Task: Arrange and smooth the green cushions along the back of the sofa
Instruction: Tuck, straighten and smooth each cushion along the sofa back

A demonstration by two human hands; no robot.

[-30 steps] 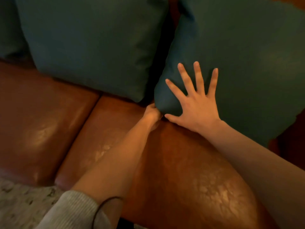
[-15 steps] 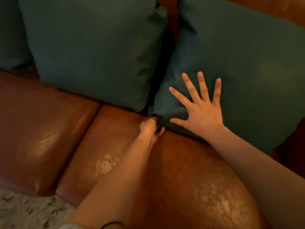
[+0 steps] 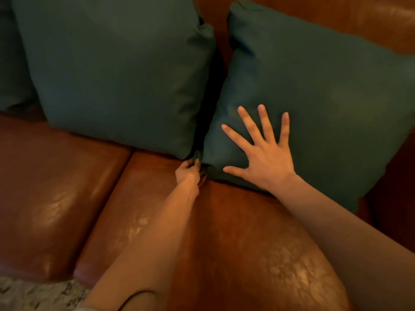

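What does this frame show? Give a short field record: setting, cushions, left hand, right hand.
setting: brown leather sofa
cushions: middle green cushion and right green cushion lean on the backrest; a third is cut off at the left edge
left hand: left hand pinches the right green cushion's lower left corner
right hand: right hand lies flat, fingers spread, on the right green cushion's front

There is no text, label, brand, number or sign that can be read in this view.
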